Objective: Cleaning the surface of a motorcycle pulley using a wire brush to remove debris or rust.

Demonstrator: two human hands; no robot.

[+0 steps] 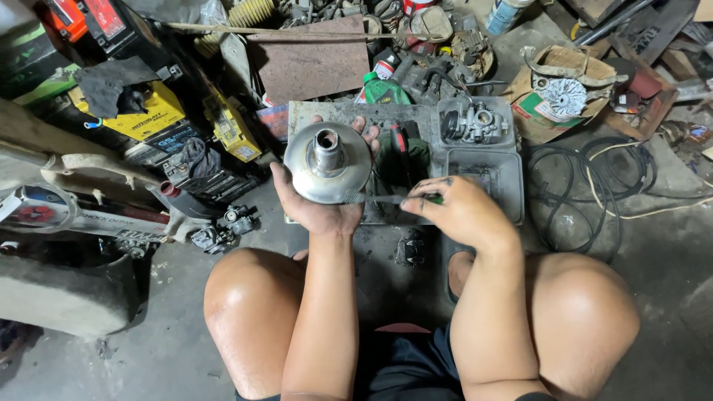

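My left hand (321, 209) holds a round shiny metal pulley disc (327, 163) with a raised centre hub, face up, above a grey metal tray (416, 115). My right hand (460, 212) grips a thin brush-like tool (379, 198) with a green handle, its tip touching the disc's lower rim. Both forearms rest between my bare knees as I squat on the concrete floor.
A carburettor (475, 125) lies in the tray's right compartment. A red-handled screwdriver (401, 141) lies in the tray. Batteries (145, 119) and boxes crowd the left. Black cables (587, 186) coil on the right. A small engine part (223, 230) lies on the floor.
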